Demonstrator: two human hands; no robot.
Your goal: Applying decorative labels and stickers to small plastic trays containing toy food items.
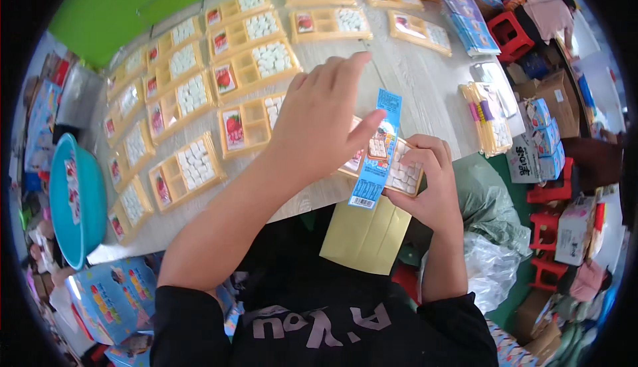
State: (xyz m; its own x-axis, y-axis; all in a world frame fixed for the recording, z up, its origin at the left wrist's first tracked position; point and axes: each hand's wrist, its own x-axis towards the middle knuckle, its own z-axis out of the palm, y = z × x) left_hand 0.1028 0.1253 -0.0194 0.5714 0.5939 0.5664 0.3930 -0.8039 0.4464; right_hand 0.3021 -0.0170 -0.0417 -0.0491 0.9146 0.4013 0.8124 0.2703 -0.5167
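Note:
Near the table's front edge, my right hand (435,184) grips the right end of a cream compartment tray (407,175) filled with small white blocks. A blue printed card strip (367,187) lies across that tray, slanting past its front and back edges. My left hand (322,118) is raised just left of the strip, fingers stretched out and holding nothing. Its thumb tip overlaps the strip's left edge; whether it touches I cannot tell. Part of another tray (238,127), with a strawberry card, is hidden behind my left hand. Below the held tray is a creased yellow-green sheet (369,237).
Rows of similar trays (188,171) cover the table's left and back. Banded trays (488,118) and printed blue packaging (472,31) lie at the right. A teal basin (80,201) stands left; plastic bags (492,267) and red stools (545,231) are right. Another person (548,14) is far right.

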